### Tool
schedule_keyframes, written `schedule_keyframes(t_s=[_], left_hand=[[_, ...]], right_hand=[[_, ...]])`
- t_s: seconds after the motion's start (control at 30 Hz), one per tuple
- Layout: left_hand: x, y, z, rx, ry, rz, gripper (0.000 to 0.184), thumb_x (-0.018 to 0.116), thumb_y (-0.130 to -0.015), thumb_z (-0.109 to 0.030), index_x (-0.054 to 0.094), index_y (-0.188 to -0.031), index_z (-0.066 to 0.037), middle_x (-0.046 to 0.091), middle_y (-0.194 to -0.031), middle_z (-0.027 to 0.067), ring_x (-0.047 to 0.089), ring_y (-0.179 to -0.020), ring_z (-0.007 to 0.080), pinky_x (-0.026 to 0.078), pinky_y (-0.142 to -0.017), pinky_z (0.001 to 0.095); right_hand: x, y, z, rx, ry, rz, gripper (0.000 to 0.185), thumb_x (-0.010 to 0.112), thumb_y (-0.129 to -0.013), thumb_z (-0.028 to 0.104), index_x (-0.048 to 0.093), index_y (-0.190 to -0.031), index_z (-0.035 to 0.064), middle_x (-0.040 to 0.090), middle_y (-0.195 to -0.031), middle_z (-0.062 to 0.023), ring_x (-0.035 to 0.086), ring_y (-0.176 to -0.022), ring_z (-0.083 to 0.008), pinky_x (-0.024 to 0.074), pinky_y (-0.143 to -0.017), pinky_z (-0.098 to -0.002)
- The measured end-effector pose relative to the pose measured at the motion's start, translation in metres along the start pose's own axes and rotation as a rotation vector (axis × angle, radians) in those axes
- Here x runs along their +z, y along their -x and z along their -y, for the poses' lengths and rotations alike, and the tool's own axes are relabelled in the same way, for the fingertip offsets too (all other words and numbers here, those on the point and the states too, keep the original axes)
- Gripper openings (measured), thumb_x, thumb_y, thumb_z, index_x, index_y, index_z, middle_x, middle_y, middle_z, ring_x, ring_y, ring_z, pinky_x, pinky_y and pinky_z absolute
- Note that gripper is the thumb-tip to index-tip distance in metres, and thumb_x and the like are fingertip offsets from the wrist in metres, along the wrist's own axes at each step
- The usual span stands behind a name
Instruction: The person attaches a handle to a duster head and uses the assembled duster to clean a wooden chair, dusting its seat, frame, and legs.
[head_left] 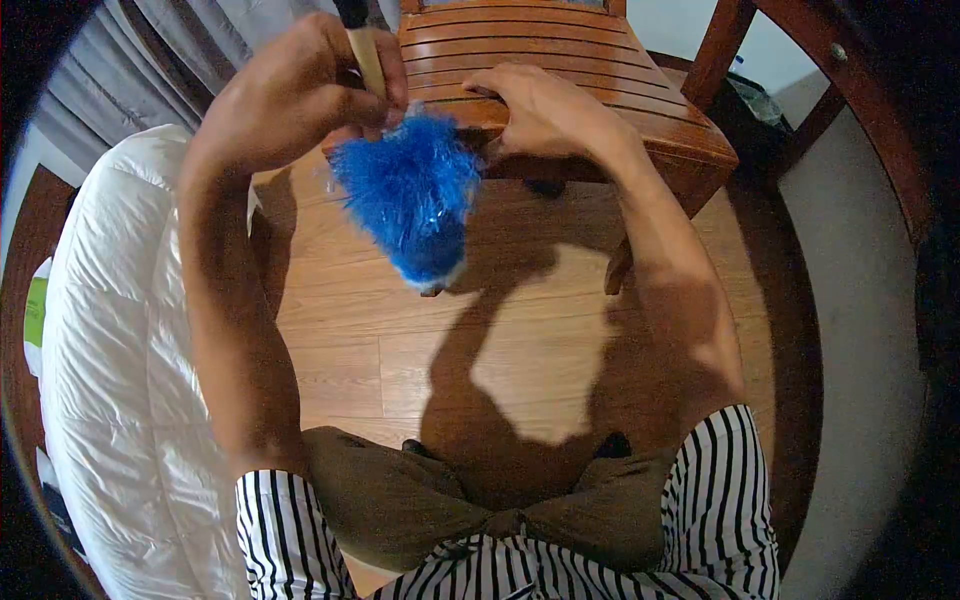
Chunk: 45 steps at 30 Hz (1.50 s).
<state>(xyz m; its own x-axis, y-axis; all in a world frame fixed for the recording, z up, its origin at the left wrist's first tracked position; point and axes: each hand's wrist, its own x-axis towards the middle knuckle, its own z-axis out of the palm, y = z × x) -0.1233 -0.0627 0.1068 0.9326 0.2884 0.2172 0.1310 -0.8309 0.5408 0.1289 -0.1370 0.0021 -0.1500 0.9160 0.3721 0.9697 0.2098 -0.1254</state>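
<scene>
My left hand (305,95) is closed around the light wooden handle (367,62) of a feather duster, whose dark upper end points away from me. The duster's fluffy blue head (410,190) hangs below that hand, in front of the chair seat. My right hand (555,110) grips the front edge of a slatted brown wooden chair (640,90), fingers on top and thumb lower at the edge. The blue strands come close to the right thumb; whether they touch cannot be made out.
A puffy white quilt (120,340) lies along the left side, below a grey curtain (110,80). Wood flooring (350,360) spreads under the chair, crossed by shadows. Dark wooden framing (840,130) and a bin with a plastic liner (757,100) stand at the right.
</scene>
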Motion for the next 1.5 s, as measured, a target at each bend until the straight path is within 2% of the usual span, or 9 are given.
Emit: schedule_keyframes(t_s=[0.37,0.5,0.63,0.73,0.93,1.03,1.17,1.37,1.5], left_hand=[[0.035,-0.02,0.008,0.014,-0.053,0.055,0.014,0.066,-0.075,0.002,0.067,-0.088,-0.001,0.068,-0.082,0.0052,0.066,-0.08,0.0153,0.053,-0.071,0.029],[0.064,-0.04,0.043,0.09,-0.189,0.102,0.005,0.065,-0.074,0.0,0.065,-0.079,0.0,0.065,-0.073,0.0049,0.064,-0.071,0.0161,0.051,-0.064,0.029],[0.06,-0.036,0.045,-0.073,0.052,0.164,0.007,0.063,-0.071,-0.001,0.065,-0.078,-0.002,0.064,-0.068,0.005,0.062,-0.062,0.0154,0.048,-0.053,0.03],[0.061,-0.033,0.025,-0.154,0.001,0.082,0.011,0.06,-0.07,0.0,0.065,-0.079,-0.003,0.065,-0.069,0.005,0.063,-0.062,0.0152,0.049,-0.054,0.03],[0.061,-0.031,0.038,-0.098,-0.002,0.18,0.007,0.059,-0.075,-0.002,0.063,-0.081,-0.003,0.064,-0.067,0.0053,0.063,-0.061,0.0147,0.049,-0.055,0.0295],[0.057,-0.036,0.055,-0.017,-0.357,0.012,0.006,0.057,-0.075,-0.002,0.061,-0.078,-0.001,0.064,-0.067,0.0069,0.063,-0.061,0.0157,0.049,-0.055,0.0295],[0.038,-0.03,0.024,-0.226,-0.164,0.105,0.006,0.055,-0.075,0.0,0.061,-0.077,0.001,0.06,-0.067,0.0079,0.064,-0.064,0.0186,0.053,-0.059,0.0316],[0.006,-0.017,0.079,-0.103,0.039,0.119,0.005,0.06,-0.077,0.0,0.061,-0.08,0.004,0.064,-0.077,0.0102,0.067,-0.073,0.0193,0.055,-0.066,0.0304],[-0.024,0.008,0.087,-0.203,0.097,-0.06,0.008,0.059,-0.081,-0.002,0.065,-0.086,-0.002,0.069,-0.082,0.0093,0.067,-0.07,0.0172,0.054,-0.063,0.0299]], right_hand=[[0.006,-0.009,-0.012,-0.015,0.01,0.018,0.071,0.082,-0.073,0.022,0.056,-0.137,0.0076,0.062,-0.132,-0.0199,0.056,-0.127,-0.0388,0.0454,-0.109,-0.0469],[-0.001,-0.008,-0.004,0.022,-0.015,0.06,0.074,0.085,-0.07,0.025,0.057,-0.137,0.01,0.062,-0.131,-0.0194,0.055,-0.127,-0.0387,0.0454,-0.109,-0.0473],[-0.008,-0.004,0.003,0.052,-0.015,0.069,0.075,0.087,-0.068,0.027,0.057,-0.135,0.0109,0.062,-0.131,-0.0192,0.056,-0.127,-0.0381,0.0452,-0.109,-0.0478],[-0.004,-0.007,-0.006,-0.009,-0.005,0.035,0.076,0.088,-0.067,0.029,0.058,-0.134,0.0107,0.062,-0.131,-0.0194,0.055,-0.127,-0.0387,0.045,-0.109,-0.0481],[-0.004,-0.006,-0.003,0.058,-0.006,0.07,0.084,0.091,-0.063,0.037,0.058,-0.136,0.0108,0.062,-0.131,-0.0203,0.055,-0.127,-0.0396,0.0441,-0.11,-0.0476],[-0.002,-0.01,-0.005,0.085,-0.006,0.085,0.086,0.091,-0.063,0.039,0.057,-0.137,0.0109,0.062,-0.132,-0.0202,0.055,-0.128,-0.0392,0.0438,-0.11,-0.0475],[0.0,-0.014,-0.014,0.083,-0.022,0.091,0.088,0.091,-0.063,0.042,0.056,-0.138,0.0103,0.061,-0.134,-0.0205,0.054,-0.129,-0.0387,0.0432,-0.111,-0.048],[-0.004,-0.01,-0.009,0.084,0.0,0.062,0.087,0.09,-0.064,0.042,0.057,-0.137,0.0089,0.059,-0.136,-0.0207,0.053,-0.131,-0.0385,0.0424,-0.112,-0.0483],[-0.007,-0.008,-0.016,0.076,0.008,0.065,0.087,0.09,-0.064,0.042,0.057,-0.137,0.0085,0.059,-0.137,-0.0204,0.053,-0.132,-0.0387,0.0419,-0.112,-0.0481]])
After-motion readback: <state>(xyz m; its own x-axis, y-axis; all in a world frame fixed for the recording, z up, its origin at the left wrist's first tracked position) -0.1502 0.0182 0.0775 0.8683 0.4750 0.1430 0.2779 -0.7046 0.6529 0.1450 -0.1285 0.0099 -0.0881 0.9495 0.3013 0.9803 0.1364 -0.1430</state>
